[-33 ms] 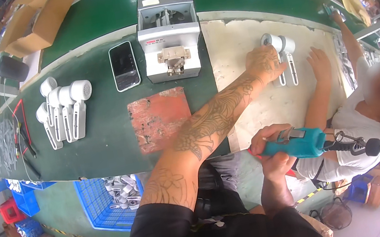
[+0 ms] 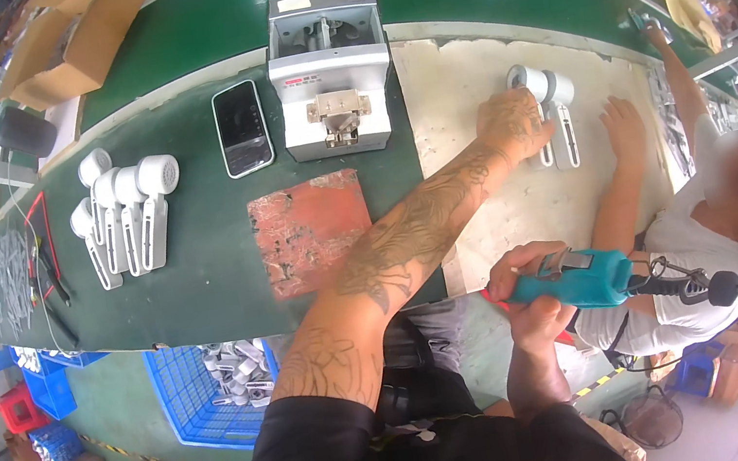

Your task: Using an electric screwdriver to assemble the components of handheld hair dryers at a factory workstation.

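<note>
My left arm stretches across the bench to the right. At its end, my left hand (image 2: 510, 124) is closed around a white round-headed part with a slotted handle (image 2: 527, 80); the fingers partly cover it. Right beside that lies a second white part (image 2: 564, 127) of the same shape. Close to my body, my right hand (image 2: 530, 301) grips a teal electric screwdriver (image 2: 585, 277), which lies level with its cord end to the right. Its tip is hidden or too small to make out.
A grey machine (image 2: 332, 79) stands at the back middle, beside a phone (image 2: 242, 128). A worn red mat (image 2: 310, 231) lies in front. Several white parts (image 2: 128, 209) cluster left. Below the edge is a blue crate (image 2: 192, 400). A co-worker's hand (image 2: 625, 129) rests at right.
</note>
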Action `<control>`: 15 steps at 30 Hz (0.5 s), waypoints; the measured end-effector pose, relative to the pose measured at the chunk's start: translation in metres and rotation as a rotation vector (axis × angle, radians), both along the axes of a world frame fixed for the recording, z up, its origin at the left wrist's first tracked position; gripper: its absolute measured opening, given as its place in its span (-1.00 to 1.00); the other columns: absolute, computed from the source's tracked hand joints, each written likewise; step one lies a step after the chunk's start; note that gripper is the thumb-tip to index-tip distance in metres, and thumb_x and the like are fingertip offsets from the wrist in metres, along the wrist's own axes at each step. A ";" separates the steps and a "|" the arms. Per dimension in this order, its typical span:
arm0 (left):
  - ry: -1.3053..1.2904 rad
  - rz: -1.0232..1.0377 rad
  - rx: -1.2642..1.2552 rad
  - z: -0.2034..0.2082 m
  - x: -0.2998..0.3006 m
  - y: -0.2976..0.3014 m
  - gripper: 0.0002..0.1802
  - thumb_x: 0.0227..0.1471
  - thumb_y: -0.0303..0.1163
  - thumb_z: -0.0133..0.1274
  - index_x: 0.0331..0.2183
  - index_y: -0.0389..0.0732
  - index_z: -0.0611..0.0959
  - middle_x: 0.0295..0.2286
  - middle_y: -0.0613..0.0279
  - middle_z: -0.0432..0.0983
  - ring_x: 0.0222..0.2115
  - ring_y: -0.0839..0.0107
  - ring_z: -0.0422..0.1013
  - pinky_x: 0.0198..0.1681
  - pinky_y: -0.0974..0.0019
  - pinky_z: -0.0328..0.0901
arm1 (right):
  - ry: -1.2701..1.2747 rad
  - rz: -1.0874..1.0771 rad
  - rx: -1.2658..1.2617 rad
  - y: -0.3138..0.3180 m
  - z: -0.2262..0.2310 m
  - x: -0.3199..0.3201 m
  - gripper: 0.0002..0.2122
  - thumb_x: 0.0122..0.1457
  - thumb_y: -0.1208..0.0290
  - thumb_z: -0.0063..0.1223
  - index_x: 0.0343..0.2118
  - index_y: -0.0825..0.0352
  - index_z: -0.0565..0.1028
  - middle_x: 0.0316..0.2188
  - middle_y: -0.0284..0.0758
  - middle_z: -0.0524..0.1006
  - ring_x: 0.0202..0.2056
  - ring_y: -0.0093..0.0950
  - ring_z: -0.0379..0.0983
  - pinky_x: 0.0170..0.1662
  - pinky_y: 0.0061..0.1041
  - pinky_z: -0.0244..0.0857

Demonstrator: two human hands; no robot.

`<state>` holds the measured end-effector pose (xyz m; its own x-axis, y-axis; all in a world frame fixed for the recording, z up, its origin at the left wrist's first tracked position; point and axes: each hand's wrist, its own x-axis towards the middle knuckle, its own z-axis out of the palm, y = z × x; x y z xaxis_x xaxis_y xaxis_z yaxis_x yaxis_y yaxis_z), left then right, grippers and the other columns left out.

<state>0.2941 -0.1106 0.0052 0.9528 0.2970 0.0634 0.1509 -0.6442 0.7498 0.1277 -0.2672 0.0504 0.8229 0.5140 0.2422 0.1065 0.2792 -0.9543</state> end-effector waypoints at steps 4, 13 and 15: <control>-0.103 0.082 0.011 0.001 -0.037 0.019 -0.54 -0.01 -0.12 0.17 -0.18 -0.27 0.58 -0.25 0.00 0.57 -0.22 0.00 0.52 -0.10 0.03 0.41 | -0.020 -0.028 -0.066 0.001 -0.002 0.006 -0.21 0.06 -0.34 0.20 -0.13 0.50 0.43 -0.54 -0.31 0.50 -0.53 -0.54 0.43 -0.45 -0.59 0.23; -0.332 0.023 0.150 0.032 -0.229 0.075 -0.77 0.00 -0.41 0.20 -0.26 -0.27 0.60 -0.30 0.10 0.45 -0.25 0.07 0.46 -0.20 0.02 0.41 | 0.004 -0.011 -0.150 0.033 0.003 0.017 -0.17 0.09 -0.38 0.13 -0.07 0.53 0.42 -0.50 -0.30 0.49 -0.45 -0.49 0.44 -0.40 -0.55 0.23; -0.258 0.041 0.184 0.026 -0.258 0.085 -0.73 -0.01 -0.43 0.22 -0.22 -0.27 0.61 -0.26 0.11 0.47 -0.22 0.06 0.45 -0.15 0.07 0.40 | 0.009 0.057 -0.077 0.049 0.006 0.011 -0.18 0.13 -0.36 0.08 -0.07 0.55 0.36 -0.56 -0.30 0.40 -0.52 -0.44 0.35 -0.44 -0.45 0.24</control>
<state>0.0358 -0.0255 0.0308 0.8857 0.2962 0.3575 0.0001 -0.7701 0.6379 0.1391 -0.2182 0.0569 0.7938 0.5768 0.1928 0.0837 0.2105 -0.9740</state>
